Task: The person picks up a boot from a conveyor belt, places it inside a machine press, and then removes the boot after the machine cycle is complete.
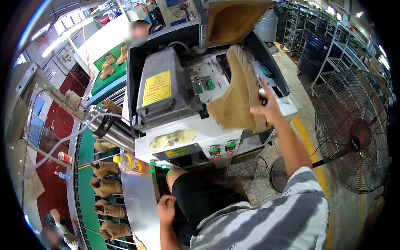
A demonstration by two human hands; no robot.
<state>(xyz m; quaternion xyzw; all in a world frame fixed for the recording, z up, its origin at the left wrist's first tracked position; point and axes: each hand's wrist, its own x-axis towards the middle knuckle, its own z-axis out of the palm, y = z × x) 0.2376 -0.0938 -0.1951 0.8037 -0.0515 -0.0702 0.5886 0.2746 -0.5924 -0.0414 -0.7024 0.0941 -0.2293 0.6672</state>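
A tan boot [235, 98] is tilted over the right bay of a white machine [183, 135], its sole edge turned toward my right hand [268, 104]. The thumb and fingers of that hand grip the sole side, and part of the hold is hidden behind the boot. My left hand [166, 207] is low beside my leg, its fingers loosely curled with nothing visible in them. Above the boot, the machine's lid [233, 23] with a brown inner pad stands raised. Green and red buttons [214, 150] sit on the machine's front.
Several tan boots [106, 186] stand on a conveyor at left, near a yellow-capped bottle [131, 163] and a steel flask [110, 127]. A large fan [354, 131] stands at right, before metal racks [333, 62] and a dark drum [314, 54]. Two other people are partly visible.
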